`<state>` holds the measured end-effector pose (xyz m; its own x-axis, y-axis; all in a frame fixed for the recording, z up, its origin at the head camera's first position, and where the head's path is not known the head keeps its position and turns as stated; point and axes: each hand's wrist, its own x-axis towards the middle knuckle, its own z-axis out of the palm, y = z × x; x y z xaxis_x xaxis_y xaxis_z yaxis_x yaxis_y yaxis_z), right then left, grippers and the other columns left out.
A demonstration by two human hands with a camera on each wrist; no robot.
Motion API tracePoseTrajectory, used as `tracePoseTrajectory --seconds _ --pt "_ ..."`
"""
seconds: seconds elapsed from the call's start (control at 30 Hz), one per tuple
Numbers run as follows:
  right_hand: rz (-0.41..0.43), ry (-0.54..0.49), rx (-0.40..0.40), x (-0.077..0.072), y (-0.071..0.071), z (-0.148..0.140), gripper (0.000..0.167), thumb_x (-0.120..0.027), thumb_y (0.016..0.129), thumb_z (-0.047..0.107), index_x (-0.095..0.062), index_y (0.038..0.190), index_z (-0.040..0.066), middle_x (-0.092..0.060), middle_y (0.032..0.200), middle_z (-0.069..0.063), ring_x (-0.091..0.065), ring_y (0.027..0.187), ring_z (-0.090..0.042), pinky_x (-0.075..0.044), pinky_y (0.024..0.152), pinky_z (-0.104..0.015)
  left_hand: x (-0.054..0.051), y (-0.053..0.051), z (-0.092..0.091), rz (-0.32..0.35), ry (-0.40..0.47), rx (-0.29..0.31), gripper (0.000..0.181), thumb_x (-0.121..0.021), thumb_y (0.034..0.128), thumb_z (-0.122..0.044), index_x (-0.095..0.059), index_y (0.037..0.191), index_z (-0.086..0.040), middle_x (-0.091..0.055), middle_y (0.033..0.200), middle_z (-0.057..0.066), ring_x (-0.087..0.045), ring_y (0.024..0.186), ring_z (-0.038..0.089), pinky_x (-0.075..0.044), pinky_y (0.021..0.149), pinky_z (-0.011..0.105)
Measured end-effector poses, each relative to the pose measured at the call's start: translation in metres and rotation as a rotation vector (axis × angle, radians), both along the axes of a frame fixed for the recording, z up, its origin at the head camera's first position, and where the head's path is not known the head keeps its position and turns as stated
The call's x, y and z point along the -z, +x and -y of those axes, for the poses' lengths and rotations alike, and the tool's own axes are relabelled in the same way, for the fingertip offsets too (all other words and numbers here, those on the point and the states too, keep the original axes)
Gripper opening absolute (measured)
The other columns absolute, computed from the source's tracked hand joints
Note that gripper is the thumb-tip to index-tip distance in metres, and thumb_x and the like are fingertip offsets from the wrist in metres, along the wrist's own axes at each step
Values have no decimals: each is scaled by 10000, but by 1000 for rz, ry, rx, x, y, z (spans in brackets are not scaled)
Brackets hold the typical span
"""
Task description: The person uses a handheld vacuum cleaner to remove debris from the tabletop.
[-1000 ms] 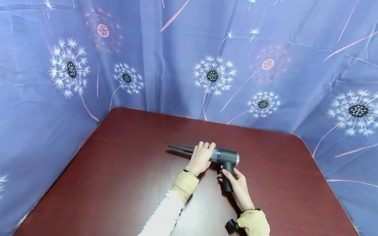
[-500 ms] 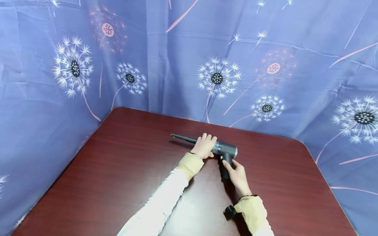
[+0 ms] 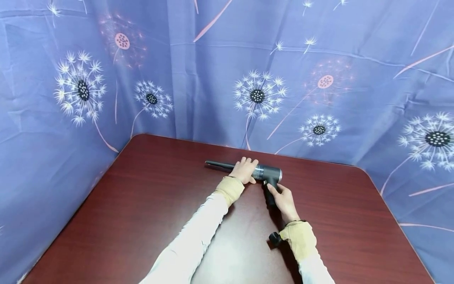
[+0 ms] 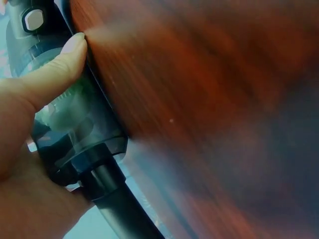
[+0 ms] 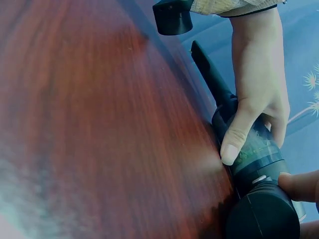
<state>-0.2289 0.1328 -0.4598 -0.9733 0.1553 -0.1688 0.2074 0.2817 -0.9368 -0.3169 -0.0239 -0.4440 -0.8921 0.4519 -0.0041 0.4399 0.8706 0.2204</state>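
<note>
A dark handheld vacuum (image 3: 272, 172) with a see-through dust cup lies near the far side of the table, its long thin nozzle (image 3: 217, 164) pointing left. My left hand (image 3: 243, 171) holds it round the dust cup (image 4: 75, 119), with the thumb laid across the clear wall in the left wrist view. Something greenish shows inside the cup. My right hand (image 3: 285, 202) grips the vacuum's handle (image 3: 269, 197), the thumb close to a small light button (image 5: 259, 179) in the right wrist view. Most of the right fingers are hidden.
Everything rests on a reddish-brown wooden table (image 3: 159, 197). A blue curtain (image 3: 213, 98) with dandelion prints hangs behind its far edge and along the left side. A small black camera (image 3: 274, 239) sticks out from the right wrist's yellowish band.
The handheld vacuum has slid away from me toward the table's far edge, with both hands moving along on it. Their holds look the same.
</note>
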Motion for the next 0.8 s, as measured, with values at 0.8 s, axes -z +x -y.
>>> tracePoseTrajectory --seconds 0.8 --pt "53 916 -113 -66 -9 -9 615 -462 953 482 -630 966 -109 -636 974 -367 -633 858 -492 -498 650 -525 -47 -10 47 82 196 81 753 -664 853 -496 -394 1451 -128 -480 1429 144 -445 1276 318 -383 1051 471"
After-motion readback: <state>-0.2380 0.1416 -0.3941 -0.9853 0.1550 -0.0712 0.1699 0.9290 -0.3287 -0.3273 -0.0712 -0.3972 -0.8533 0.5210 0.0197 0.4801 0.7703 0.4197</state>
